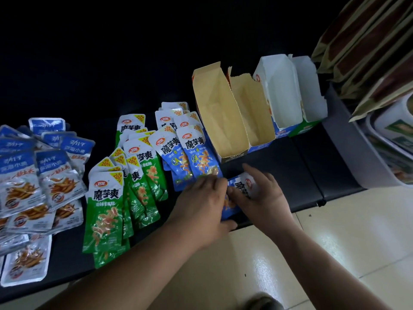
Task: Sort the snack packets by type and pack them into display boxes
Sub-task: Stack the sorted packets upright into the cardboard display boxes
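Four open-topped cardboard display boxes (214, 113) in a row, two kraft-brown inside, two white, only bare card showing; just in front, left hand (201, 204) and right hand (264, 198) both grip one glossy blue packet (242, 186) at the black table (301, 164) edge

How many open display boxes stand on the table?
4, in one row, left to right: first brown box, second brown box, first white box, second white box. None looks hidden.
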`<move>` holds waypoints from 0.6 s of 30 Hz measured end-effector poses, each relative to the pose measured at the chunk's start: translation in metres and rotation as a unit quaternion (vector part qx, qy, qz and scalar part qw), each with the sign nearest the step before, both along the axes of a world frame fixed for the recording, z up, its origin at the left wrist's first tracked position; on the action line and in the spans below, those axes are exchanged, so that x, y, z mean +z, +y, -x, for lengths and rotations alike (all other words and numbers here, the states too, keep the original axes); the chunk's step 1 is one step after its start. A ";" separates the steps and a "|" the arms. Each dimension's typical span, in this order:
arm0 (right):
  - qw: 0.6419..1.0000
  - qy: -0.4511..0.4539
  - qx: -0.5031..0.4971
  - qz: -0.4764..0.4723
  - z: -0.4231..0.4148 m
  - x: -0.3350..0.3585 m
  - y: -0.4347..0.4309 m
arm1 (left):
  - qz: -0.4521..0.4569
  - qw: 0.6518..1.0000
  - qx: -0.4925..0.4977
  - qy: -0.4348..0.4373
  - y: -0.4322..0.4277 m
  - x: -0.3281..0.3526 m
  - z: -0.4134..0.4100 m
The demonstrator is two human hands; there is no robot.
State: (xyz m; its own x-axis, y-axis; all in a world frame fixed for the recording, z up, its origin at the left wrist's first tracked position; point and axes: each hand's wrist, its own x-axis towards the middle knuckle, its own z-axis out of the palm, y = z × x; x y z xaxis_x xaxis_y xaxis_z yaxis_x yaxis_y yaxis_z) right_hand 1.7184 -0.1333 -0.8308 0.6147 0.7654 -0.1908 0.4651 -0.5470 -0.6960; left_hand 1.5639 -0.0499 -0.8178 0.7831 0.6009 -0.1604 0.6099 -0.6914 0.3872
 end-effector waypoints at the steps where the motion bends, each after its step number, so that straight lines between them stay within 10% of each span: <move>1: 1.000 0.013 -0.011 0.009 -0.001 0.002 0.001 | -0.019 1.000 0.002 0.013 -0.001 0.000 -0.004; 12: 0.975 0.204 -0.067 -0.063 -0.013 0.010 -0.015 | -0.064 0.997 0.039 0.027 -0.012 0.003 -0.014; 18: 0.989 0.130 -0.049 -0.043 -0.013 -0.001 -0.020 | -0.073 0.997 0.041 -0.006 -0.019 -0.007 -0.018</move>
State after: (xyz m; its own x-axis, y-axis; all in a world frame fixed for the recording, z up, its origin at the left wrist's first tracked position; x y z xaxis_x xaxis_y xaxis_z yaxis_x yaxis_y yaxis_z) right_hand 1.7313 -0.1528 -0.8319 0.6257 0.7242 -0.2898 0.2115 -0.5151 -0.8306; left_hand 1.5823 -0.0687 -0.8247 0.7319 0.6790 -0.0584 0.6626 -0.6890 0.2938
